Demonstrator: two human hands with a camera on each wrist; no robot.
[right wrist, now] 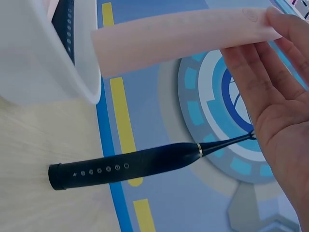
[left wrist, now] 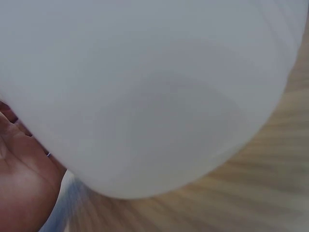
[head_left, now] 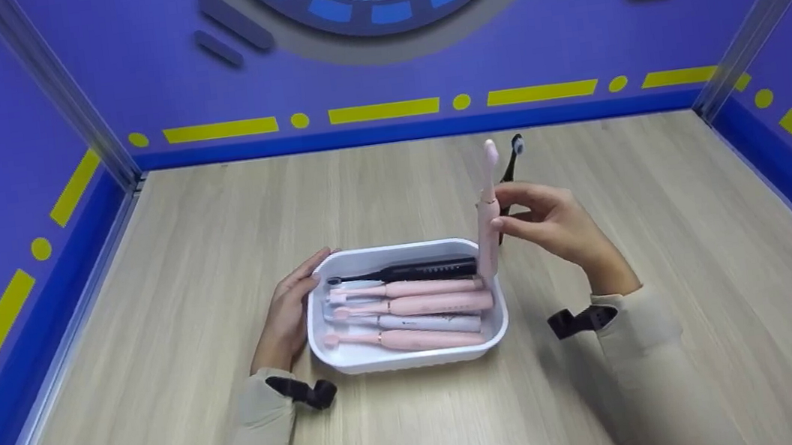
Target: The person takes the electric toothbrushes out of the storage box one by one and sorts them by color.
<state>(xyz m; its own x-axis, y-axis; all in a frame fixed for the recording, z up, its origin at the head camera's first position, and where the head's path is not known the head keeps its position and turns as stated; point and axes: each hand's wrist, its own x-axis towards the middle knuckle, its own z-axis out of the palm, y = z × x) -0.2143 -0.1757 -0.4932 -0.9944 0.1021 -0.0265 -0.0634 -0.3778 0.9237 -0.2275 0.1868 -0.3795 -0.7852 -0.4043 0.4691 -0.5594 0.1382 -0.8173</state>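
My right hand (head_left: 551,226) pinches a pink electric toothbrush (head_left: 488,234) near its neck, between thumb and fingers. The toothbrush is upright, brush head up, with its base at the right end of a white plastic tray (head_left: 413,362). Behind that hand a black electric toothbrush (right wrist: 130,166) stands on end, partly hidden in the head view. Against the tray's left end rests my left hand (head_left: 287,319), its fingers along the outer wall and its thumb by the rim. Lying in the tray are a black toothbrush (head_left: 432,271), a white one (head_left: 423,321) and several pink ones (head_left: 436,304).
The tray sits on a light wood table (head_left: 154,343). Blue-purple panels (head_left: 378,77) with yellow markings enclose the table at the back and both sides. Metal posts (head_left: 58,82) mark the back corners. A small black camera (head_left: 582,320) is strapped to each wrist.
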